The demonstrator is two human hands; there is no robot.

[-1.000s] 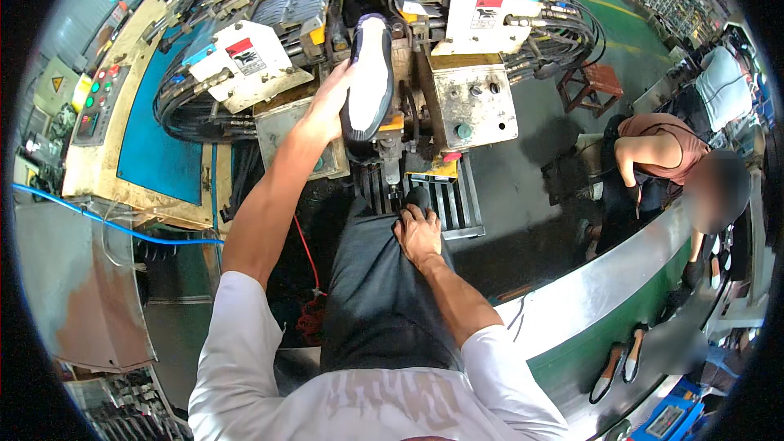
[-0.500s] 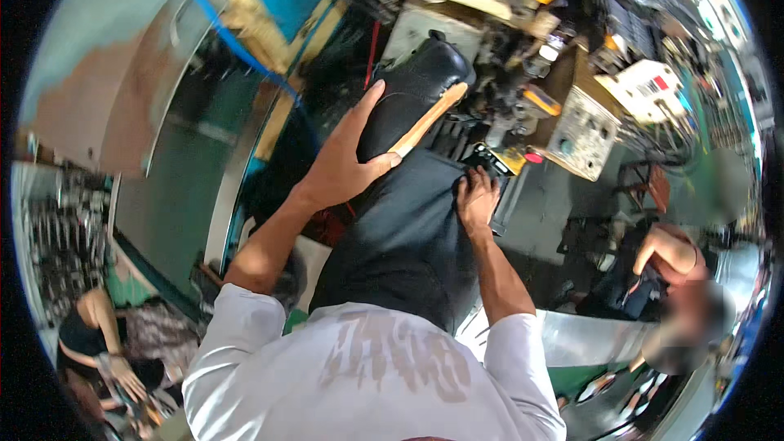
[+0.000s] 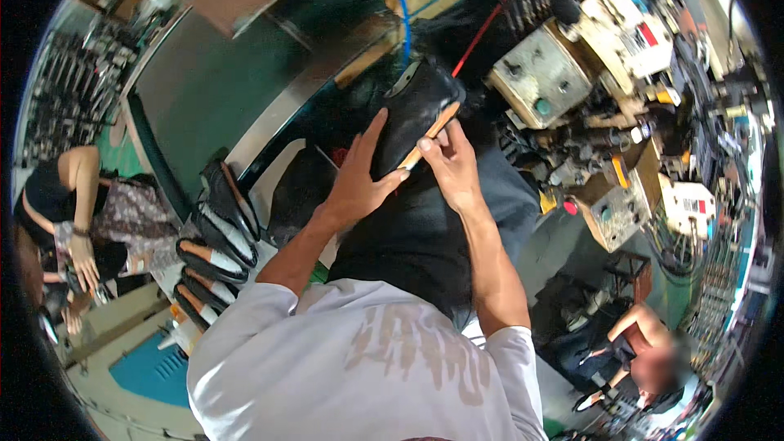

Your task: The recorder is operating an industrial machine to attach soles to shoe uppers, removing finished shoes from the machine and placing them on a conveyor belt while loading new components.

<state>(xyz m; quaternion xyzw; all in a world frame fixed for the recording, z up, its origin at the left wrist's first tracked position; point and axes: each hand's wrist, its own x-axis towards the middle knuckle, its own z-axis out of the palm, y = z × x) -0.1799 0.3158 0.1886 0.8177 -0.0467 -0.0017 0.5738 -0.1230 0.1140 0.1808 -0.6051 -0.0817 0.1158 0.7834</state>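
The black shoe (image 3: pixel 416 114) has come off the machine (image 3: pixel 572 73) and now sits at upper centre of the frame, gripped by both hands. The left hand (image 3: pixel 359 175) wraps its side; the right hand (image 3: pixel 449 159) pinches the tan sole edge. More shoes (image 3: pixel 216 237) lie stacked at left.

One black shoe (image 3: pixel 415 114) is held up between two hands (left hand (image 3: pixel 359 184), right hand (image 3: pixel 452 165)); about five more shoes (image 3: pixel 214 237) lie stacked at left.
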